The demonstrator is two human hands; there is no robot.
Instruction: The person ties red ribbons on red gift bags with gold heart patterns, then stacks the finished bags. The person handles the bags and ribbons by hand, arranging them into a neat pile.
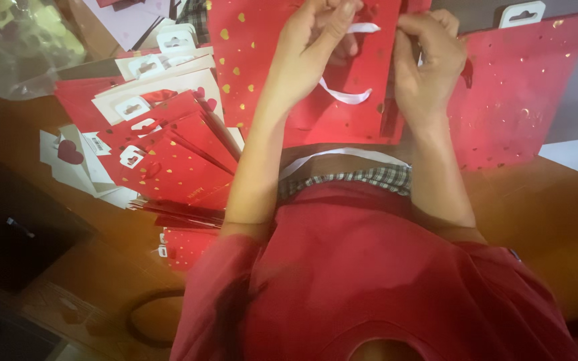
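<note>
Fingers of both hands, left hand [312, 40] and right hand [426, 63], pinch the white ribbon handle [344, 95] on the red paper gift bag with gold hearts [269, 67]; a hard pull could tear the paper.

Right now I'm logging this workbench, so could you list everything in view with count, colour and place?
Gift bag in hand: one, red with gold hearts, top centre, held by both hands.
Ribbon handle: one, white, looping from that bag between the hands.
Flat gift bag: one, red with gold specks, right, lying on the table.
Stack of flat bags: count unclear, red and cream with white hang tabs, left.
Clear plastic bag: one, top left corner.
Table: one, brown wood.
Left hand: fingers pinching the bag's top edge.
Right hand: fingers gripping the bag's top.
</note>
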